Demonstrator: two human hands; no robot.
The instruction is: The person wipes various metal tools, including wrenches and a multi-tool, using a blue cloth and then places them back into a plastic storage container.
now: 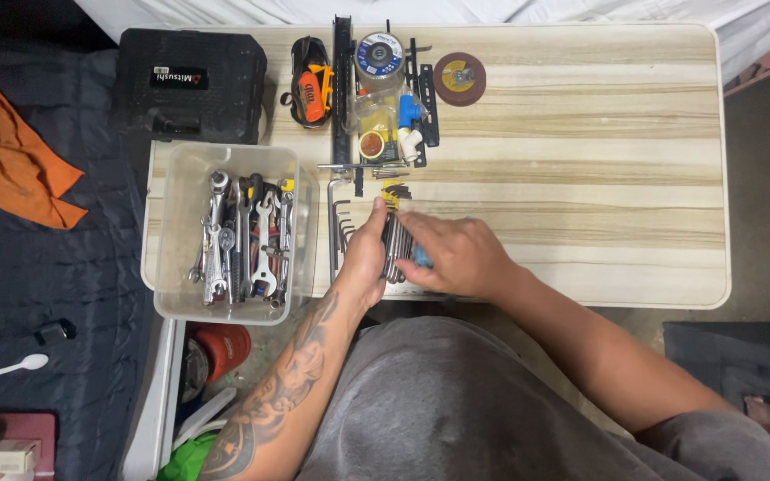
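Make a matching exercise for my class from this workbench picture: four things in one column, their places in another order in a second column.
Things:
1. spanners
2. brown grinding disc
3. hex keys
4. orange cloth

Places:
A. on the dark cover left of the table
B. between both hands
C. in the clear plastic tub
D. flat on the table's far side

Pairs: 1-C, 2-D, 3-B, 4-A

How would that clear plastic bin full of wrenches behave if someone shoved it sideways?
The clear bin is packed with metal wrenches, so it is probably heavy and would resist sliding. It overhangs the table edge, so a shove could tip it. Its thin walls might flex.
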